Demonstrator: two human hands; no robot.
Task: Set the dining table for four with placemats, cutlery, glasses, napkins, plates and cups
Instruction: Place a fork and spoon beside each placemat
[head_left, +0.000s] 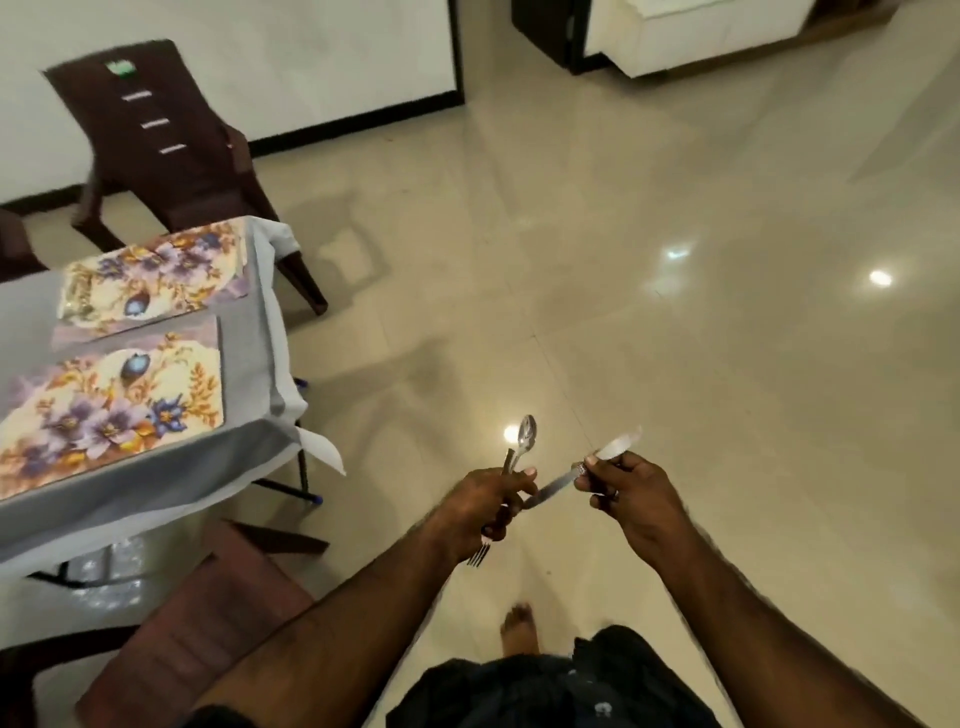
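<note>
No legible text; green-and-white sticker on the chair back unreadable.

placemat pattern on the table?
Floral: purple and blue flowers with orange leaves on cream, on both placemats; seen in the head view.

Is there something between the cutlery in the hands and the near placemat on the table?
Nothing visible blocks it. The spoon and fork in the left hand are right of the table; only open floor and the table edge lie before the near placemat.

We see our two forearms bare, no sleeves on them. Our right hand wears a dark ring on one finger. Below, dark, black-looking clothing covers us, and one foot is bare.
</note>
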